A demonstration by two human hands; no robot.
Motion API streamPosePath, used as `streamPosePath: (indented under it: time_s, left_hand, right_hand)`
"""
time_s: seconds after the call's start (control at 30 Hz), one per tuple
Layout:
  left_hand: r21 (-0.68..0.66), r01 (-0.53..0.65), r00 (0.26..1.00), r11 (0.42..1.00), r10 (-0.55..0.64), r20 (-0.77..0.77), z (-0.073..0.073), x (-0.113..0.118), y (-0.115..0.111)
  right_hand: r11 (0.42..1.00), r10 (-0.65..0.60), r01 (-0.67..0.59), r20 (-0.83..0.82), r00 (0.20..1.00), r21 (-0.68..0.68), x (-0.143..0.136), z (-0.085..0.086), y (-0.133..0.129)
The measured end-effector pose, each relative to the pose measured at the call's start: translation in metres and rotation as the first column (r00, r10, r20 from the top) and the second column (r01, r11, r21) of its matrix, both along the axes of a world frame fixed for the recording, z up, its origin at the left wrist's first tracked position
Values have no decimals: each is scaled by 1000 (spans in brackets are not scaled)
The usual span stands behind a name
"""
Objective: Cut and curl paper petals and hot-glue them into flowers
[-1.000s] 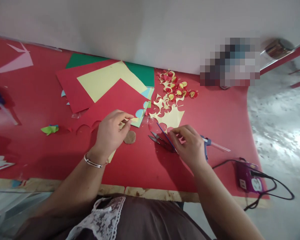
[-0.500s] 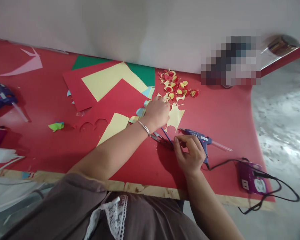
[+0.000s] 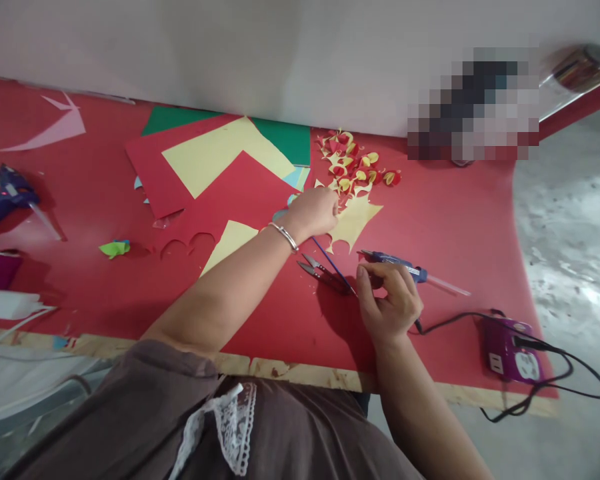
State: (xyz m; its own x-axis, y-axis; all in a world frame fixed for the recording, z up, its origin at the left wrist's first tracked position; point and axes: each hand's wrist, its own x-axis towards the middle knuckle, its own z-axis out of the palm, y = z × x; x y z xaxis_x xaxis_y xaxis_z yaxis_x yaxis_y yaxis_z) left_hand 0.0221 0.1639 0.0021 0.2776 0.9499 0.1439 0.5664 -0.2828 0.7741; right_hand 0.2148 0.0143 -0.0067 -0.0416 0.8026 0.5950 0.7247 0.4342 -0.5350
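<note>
My left hand, a bracelet on its wrist, is closed with fingers curled down at the edge of a pale yellow paper scrap with scalloped cut-outs. Its fingertips are partly hidden. Nearer to me, my right hand hovers over the red table with thumb and index finger pinched together; anything between them is too small to make out. Thread snips lie with blades apart between my hands, beside a thin blue stick. Just behind my right hand rests a blue glue gun with a clear glue stick.
Red-and-yellow paper pieces are heaped at the back. Red, yellow and green sheets overlap left of them. A purple power box with a black cord sits right. Another glue gun and a lime-green paper piece lie left.
The yellow scrap has shifted right and away from me, at my left hand's fingers. My right hand has moved slightly right, its fingers still pinched. More of the snips and blue stick shows.
</note>
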Motion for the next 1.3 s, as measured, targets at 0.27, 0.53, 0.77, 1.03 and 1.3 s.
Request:
streamPosePath:
  time_s: [0.27, 0.53, 0.77, 1.03, 1.3]
  left_hand:
    - [-173, -60, 914, 983, 124, 387, 58, -72, -46]
    - [-276, -388, 581, 879, 465, 668, 29, -103, -81]
    - [-439, -321, 373, 839, 538, 756, -11, -109, -80]
    - [-390, -351, 322, 851, 501, 803, -30, -107, -73]
    - [-404, -380, 261, 832, 516, 816, -29, -99, -74]
  right_hand:
    - [982, 139, -138, 3, 990, -129, -8, 1, 0]
    - [866, 454, -399, 138, 881, -302, -46, 2, -1]
    - [841, 477, -359, 242, 845, -405, -111, 11, 29]
    - [836, 417, -230, 305, 856, -498, -154, 5, 41]
    - [768, 312, -318, -109, 944, -556, -156, -8, 45]
